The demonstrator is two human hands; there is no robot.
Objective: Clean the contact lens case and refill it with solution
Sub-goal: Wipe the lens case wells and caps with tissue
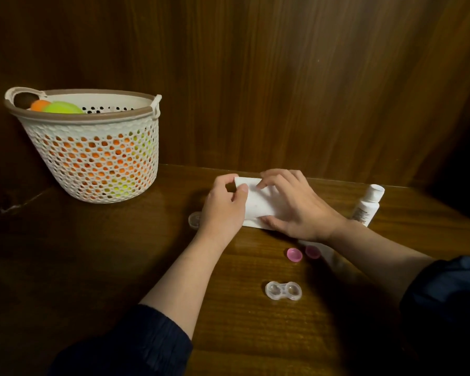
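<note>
While both my hands work at the far middle of the table (92, 253), the basket (92, 158) stands well off to the left against the wooden wall, white lattice with a brown rim; orange and green round things show inside it (cannot tell what they are). Moving right, a small clear round piece (194, 220) lies on the wood just beside my left wrist, partly hidden by it. My left hand (223, 204) pinches the left upper corner of the tissue (258, 202) between thumb and forefinger, the other fingers curled under. The tissue is a folded white rectangle, its near edge on the table. My right hand (296, 207) lies over its right part: fingertips pressed down on the top, thumb along the near edge, fingers slightly bent and close together.

Nearer to me, between my forearms, two pink caps (294, 255) lie side by side, apart from everything else; the right one sits close to my right forearm. Nearer still, the case (283, 290) rests flat, clear, both wells uncapped and facing up; whether they hold liquid I cannot tell. At far right the white bottle (368, 204) stands just beyond my right wrist, cap on.
</note>
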